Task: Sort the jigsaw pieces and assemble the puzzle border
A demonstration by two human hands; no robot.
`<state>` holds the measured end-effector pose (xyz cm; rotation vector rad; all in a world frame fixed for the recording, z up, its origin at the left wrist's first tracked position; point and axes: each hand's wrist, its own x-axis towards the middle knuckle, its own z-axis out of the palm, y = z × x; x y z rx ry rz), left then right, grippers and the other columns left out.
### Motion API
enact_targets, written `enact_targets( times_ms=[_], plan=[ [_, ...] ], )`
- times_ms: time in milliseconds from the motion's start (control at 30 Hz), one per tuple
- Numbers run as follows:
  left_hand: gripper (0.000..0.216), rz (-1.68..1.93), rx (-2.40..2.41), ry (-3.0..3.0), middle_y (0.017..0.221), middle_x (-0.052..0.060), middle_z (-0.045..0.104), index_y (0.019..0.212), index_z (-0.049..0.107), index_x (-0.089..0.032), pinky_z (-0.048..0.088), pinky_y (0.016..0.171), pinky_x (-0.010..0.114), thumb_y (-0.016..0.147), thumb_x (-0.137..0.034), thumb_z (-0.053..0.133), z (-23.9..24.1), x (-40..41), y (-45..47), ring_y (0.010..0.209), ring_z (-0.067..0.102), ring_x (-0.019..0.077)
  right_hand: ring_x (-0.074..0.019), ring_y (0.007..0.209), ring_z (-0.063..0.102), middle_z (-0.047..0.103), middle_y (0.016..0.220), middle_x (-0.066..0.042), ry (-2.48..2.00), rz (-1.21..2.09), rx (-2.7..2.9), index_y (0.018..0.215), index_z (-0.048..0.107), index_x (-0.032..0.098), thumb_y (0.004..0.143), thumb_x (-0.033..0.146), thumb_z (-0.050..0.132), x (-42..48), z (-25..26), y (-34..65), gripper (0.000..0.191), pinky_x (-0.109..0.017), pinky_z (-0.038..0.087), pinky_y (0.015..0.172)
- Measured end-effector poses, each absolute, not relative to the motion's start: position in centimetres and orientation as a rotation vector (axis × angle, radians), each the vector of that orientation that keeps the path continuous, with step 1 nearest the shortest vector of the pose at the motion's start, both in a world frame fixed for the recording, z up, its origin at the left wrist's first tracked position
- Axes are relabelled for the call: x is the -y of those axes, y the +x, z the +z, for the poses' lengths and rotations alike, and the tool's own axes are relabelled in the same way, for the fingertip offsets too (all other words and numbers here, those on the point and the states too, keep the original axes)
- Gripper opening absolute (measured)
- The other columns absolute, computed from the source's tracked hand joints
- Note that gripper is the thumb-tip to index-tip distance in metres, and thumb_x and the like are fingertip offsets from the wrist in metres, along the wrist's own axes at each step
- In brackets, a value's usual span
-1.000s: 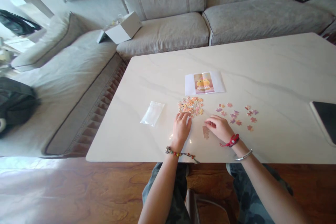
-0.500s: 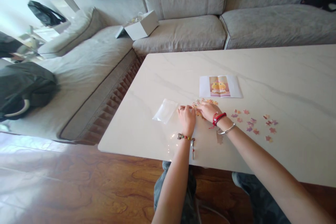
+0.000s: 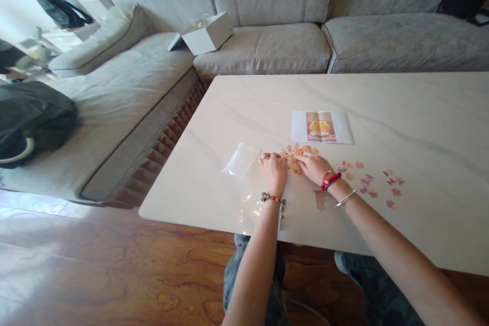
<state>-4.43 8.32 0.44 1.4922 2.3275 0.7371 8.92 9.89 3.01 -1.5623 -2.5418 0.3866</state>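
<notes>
A pile of small orange, yellow and pink puzzle pieces [image 3: 300, 150] lies on the white table [image 3: 214, 107]. My left hand [image 3: 273, 169] is at the pile's left edge with its fingers curled together; what they hold, if anything, is hidden. Reaching into the pile from the right, my right hand [image 3: 315, 166] has its fingers stretched out, with the tips touching the pieces. Beyond the pile lies a creased sheet with a picture of yellow figures [image 3: 321, 127]. Several pink and purple pieces [image 3: 373, 193] are scattered to the right.
A clear plastic bag [image 3: 241, 159] lies left of my left hand. The table's near edge runs above my knees. Behind the table, a grey sofa [image 3: 263, 51] carries an open white box [image 3: 209, 33]. A dark bag [image 3: 36, 117] rests on the sofa's left part.
My right hand has drawn back to the right, uncovering more of the pile. My left hand stays nearly where it was. The view has shifted slightly.
</notes>
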Motion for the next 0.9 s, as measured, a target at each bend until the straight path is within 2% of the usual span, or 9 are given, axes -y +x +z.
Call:
enact_targets(
  times_ms=[133,300,500,633,900],
  plan=[
    [0.016,0.738,-2.333,1.429,0.097,0.009,0.052,0.080,0.064,-0.019,0.036,0.084,0.033,0.072,-0.027,0.053,0.5,-8.4,-4.2,0.096,0.045,0.0247,-0.0144,0.078,0.057,0.063,0.090,-0.005,-1.443,0.422,2.334,0.101,0.063,0.021,0.082,0.019,0.041,-8.6,3.7,10.5,0.029,-0.025,0.044,0.073],
    [0.020,0.767,-2.344,1.452,0.098,0.011,0.052,0.086,0.064,-0.017,0.037,0.083,0.036,0.072,-0.027,0.053,0.7,-8.3,-4.0,0.097,0.045,0.0264,-0.0147,0.067,0.057,0.063,0.081,-0.005,-1.372,0.431,2.213,0.095,0.064,0.020,0.081,0.022,0.043,-6.2,4.0,14.2,0.026,-0.028,0.046,0.067],
    [0.017,0.749,-2.357,1.409,0.095,0.011,0.053,0.079,0.065,-0.017,0.039,0.081,0.037,0.071,-0.024,0.052,0.8,-8.4,-3.9,0.095,0.047,0.0265,-0.0182,0.077,0.060,0.065,0.088,-0.006,-1.422,0.367,2.081,0.091,0.064,0.022,0.081,0.026,0.043,-2.7,3.6,18.4,0.024,-0.031,0.048,0.069],
    [0.016,0.742,-2.382,1.394,0.094,0.011,0.053,0.076,0.066,-0.017,0.039,0.083,0.037,0.071,-0.023,0.052,0.7,-8.6,-3.9,0.095,0.047,0.0267,-0.0168,0.069,0.060,0.065,0.084,-0.006,-1.485,0.351,1.992,0.089,0.063,0.021,0.082,0.027,0.043,-1.5,3.2,19.6,0.023,-0.030,0.048,0.064],
    [0.022,0.692,-2.409,1.499,0.097,0.012,0.052,0.085,0.064,-0.016,0.038,0.083,0.039,0.071,-0.027,0.051,1.1,-8.4,-3.7,0.097,0.046,0.0283,-0.0173,0.073,0.061,0.066,0.084,-0.006,-1.485,0.435,1.935,0.085,0.064,0.021,0.082,0.029,0.043,-1.2,2.8,19.9,0.022,-0.030,0.048,0.066]
  ],
)
